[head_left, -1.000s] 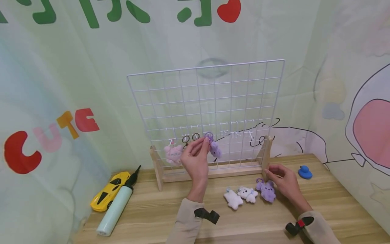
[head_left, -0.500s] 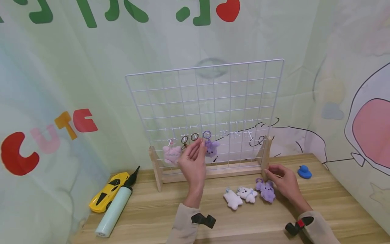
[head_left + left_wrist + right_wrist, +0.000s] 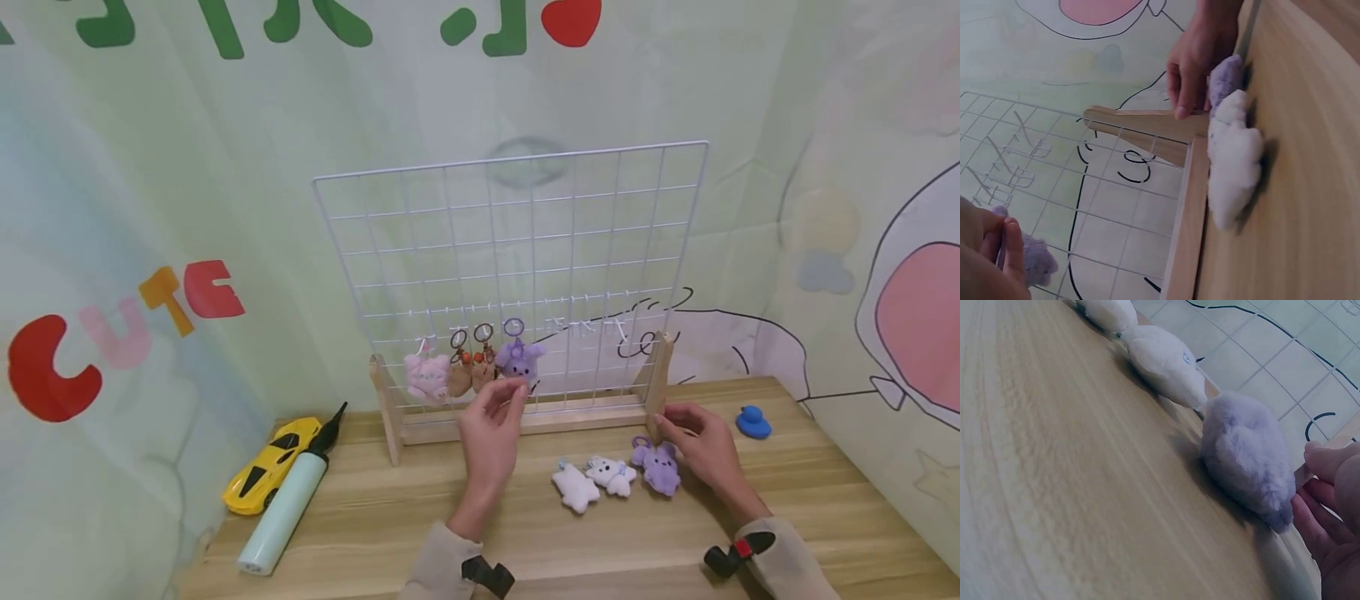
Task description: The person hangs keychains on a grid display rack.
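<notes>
A purple plush keychain (image 3: 519, 358) hangs by its ring on the white wire grid rack (image 3: 551, 287), facing forward. At its lower edge is my left hand (image 3: 491, 433), thumb and forefinger tips close together. In the left wrist view these fingers (image 3: 1013, 247) overlap the plush (image 3: 1040, 261); whether they pinch it is unclear. My right hand (image 3: 701, 446) grips the rack's right wooden foot (image 3: 657, 383) between thumb and fingers. Another purple plush keychain (image 3: 658, 468) lies beside that hand, with two white plush keychains (image 3: 576, 487) to its left.
A pink plush (image 3: 426, 377) and two brown plush keychains (image 3: 483, 371) hang left of the purple one. White hooks (image 3: 585, 321) line the grid's right half. A yellow toy car (image 3: 273, 467) and a pale green pump (image 3: 285, 512) lie left, a blue hat-shaped item (image 3: 753, 422) right.
My left hand has moved down from the keychain's ring to the plush's lower edge, uncovering the brown keychains. The purple plush has turned to face forward. My right hand stays put.
</notes>
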Action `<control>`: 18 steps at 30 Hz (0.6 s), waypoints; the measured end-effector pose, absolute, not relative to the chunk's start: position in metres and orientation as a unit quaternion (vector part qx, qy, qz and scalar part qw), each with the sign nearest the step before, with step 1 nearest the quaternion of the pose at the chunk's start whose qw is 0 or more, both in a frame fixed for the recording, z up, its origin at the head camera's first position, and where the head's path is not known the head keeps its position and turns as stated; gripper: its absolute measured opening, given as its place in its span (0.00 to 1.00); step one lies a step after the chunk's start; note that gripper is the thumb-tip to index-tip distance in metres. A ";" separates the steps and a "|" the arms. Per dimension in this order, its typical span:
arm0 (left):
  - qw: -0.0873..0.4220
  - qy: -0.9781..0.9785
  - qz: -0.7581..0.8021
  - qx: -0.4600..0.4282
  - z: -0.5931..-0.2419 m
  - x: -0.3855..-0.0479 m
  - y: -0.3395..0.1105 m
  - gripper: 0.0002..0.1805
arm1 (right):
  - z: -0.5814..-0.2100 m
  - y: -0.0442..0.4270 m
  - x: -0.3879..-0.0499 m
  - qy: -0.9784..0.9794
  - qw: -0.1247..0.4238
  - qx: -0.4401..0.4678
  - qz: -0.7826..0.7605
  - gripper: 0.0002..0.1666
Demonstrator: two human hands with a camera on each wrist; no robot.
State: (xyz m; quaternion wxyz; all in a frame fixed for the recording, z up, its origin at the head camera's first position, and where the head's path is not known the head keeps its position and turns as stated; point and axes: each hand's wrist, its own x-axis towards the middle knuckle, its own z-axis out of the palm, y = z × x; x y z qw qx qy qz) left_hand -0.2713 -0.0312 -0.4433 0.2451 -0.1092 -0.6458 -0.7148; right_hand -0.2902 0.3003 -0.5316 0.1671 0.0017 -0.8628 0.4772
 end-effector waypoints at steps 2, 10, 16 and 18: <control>0.222 -0.668 -0.702 -0.113 -0.453 -0.270 -0.028 0.06 | -0.531 0.301 -0.290 -0.863 0.171 0.003 0.475 0.21; 0.123 -0.741 -0.648 -0.128 -0.485 -0.272 -0.019 0.04 | -0.529 0.302 -0.290 -0.866 0.169 -0.003 0.470 0.22; 0.045 -0.829 -0.529 -0.176 -0.502 -0.270 -0.024 0.06 | -0.532 0.301 -0.291 -0.864 0.164 -0.002 0.476 0.22; 0.024 -0.845 -0.497 -0.195 -0.505 -0.269 -0.025 0.08 | -0.532 0.301 -0.291 -0.865 0.165 -0.002 0.475 0.23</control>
